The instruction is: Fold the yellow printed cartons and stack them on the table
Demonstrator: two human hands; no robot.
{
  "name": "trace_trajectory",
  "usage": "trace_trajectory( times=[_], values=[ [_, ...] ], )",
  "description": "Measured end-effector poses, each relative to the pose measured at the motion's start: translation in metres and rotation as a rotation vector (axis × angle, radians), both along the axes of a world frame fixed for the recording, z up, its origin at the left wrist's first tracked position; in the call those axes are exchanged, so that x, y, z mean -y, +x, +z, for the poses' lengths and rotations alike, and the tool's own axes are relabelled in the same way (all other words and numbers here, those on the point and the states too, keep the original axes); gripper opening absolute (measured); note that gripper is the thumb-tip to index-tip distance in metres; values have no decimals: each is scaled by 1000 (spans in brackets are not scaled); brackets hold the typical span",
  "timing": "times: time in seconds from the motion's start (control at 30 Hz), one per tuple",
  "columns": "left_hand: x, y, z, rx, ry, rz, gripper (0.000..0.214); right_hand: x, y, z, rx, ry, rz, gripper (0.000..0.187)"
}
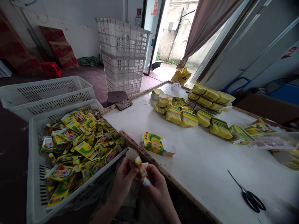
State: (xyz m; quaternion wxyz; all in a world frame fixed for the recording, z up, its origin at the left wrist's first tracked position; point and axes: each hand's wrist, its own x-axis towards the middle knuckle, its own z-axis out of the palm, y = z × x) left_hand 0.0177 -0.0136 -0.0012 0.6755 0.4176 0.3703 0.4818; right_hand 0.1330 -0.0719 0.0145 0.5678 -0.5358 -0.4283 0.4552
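Between my hands, just off the table's near edge, is a small yellow carton (140, 167) with its white end flaps sticking out. My left hand (126, 172) pinches its left side, and my right hand (157, 180) grips the right side near the lower flap. What lies inside the carton cannot be seen. Just beyond my hands, a yellow-green carton piece (154, 143) lies on the white table (198, 165). To my left, a white plastic crate (35, 174) is heaped with yellow cartons (85, 151).
Bundled stacks of flat cartons (182, 116) line the table's far side. Black-handled scissors (251, 197) lie at right, a phone (124, 104) at the far left corner. Another crate (56, 87) and a tall crate stack (123, 56) stand beyond. A wooden rim (168, 175) edges the table.
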Motion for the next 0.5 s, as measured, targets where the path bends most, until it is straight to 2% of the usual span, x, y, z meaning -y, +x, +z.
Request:
trace_trajectory(
  times=[0.1, 0.2, 0.27, 0.33, 0.4, 0.47, 0.5],
  values=[
    [-7, -8, 5, -73, 10, -81, 27, 4, 12, 2, 204, 7, -14, 20],
    [-19, -21, 13, -31, 33, -159, 44, 9, 26, 8, 464, 82, -35, 19],
    [-27, -33, 21, -22, 113, -183, 61, 13, 35, 13, 672, 156, -3, 26],
    [-30, -42, 29, -157, 219, -262, 76, 16, 39, 18, 893, 219, 68, 30],
    [-26, -44, 34, -382, 310, -429, 93, 19, 37, 20, 1051, 265, 146, 28],
    [-17, -39, 35, -532, 355, -600, 88, 21, 31, 15, 1089, 303, 151, 27],
    [-12, -35, 33, -563, 364, -640, 78, 21, 29, 11, 1056, 314, 85, 33]
  ],
)
